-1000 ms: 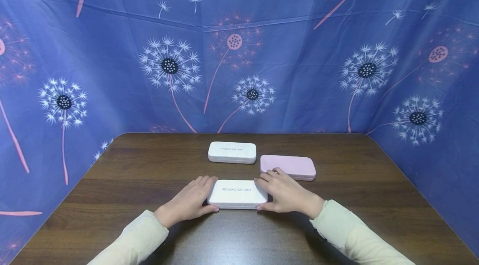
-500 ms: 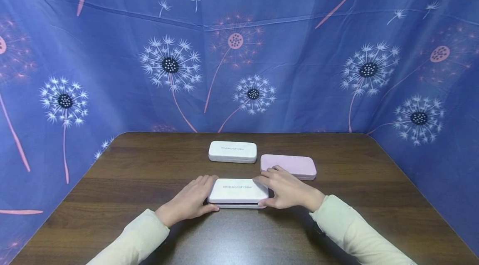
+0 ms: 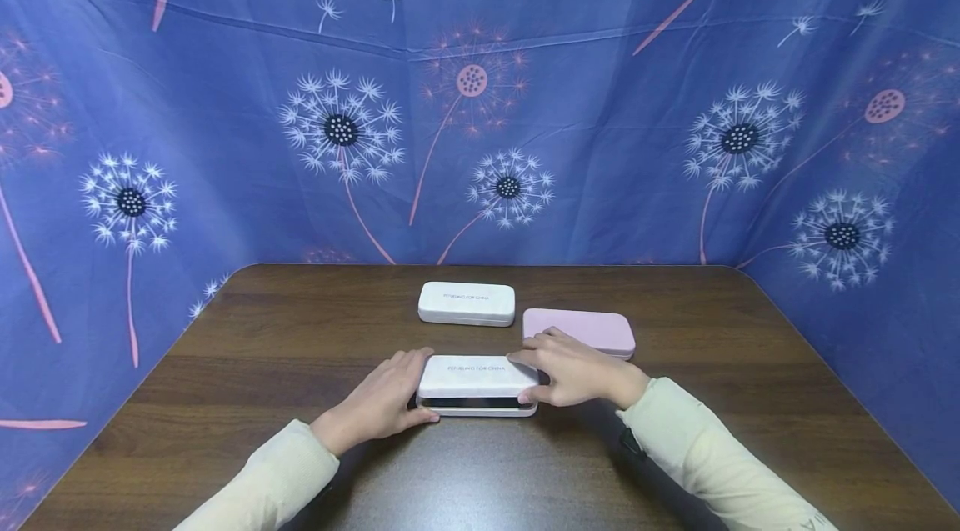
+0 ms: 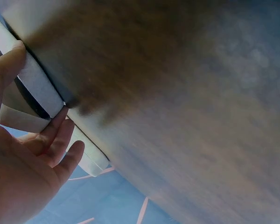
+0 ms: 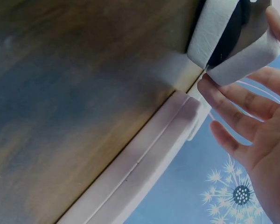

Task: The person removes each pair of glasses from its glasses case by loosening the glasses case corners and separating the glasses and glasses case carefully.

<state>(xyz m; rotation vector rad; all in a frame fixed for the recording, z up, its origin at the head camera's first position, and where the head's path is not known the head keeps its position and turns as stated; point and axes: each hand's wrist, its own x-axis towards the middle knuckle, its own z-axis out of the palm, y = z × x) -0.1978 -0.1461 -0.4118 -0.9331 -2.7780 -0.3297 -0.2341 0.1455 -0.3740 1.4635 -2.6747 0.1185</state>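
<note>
A white glasses case [image 3: 474, 381] with grey lettering sits at the middle of the table, its lid partly raised along the near side. Through the gap a dark interior shows. My left hand [image 3: 382, 398] grips the left end, thumb on the lower front edge; in the left wrist view the thumb presses the case's base [image 4: 39, 81] and fingertips touch the back. My right hand [image 3: 581, 368] pinches the lid's right end, thumb under its front edge and fingers at the back. The right wrist view shows the lid [image 5: 245, 63] tilted away from the base [image 5: 212, 32].
Behind lies another white glasses case [image 3: 467, 304], shut, with similar lettering. A pink glasses case [image 3: 588, 331] rests just beyond my right hand, partly covered by its fingers. Blue cloth [image 3: 600, 181] with dandelion prints hangs around the brown wooden table [image 3: 247, 373].
The front case's lid has gone from shut to partly raised, its near edge lifting. My right thumb has risen with it; my left hand has stayed in place.
</note>
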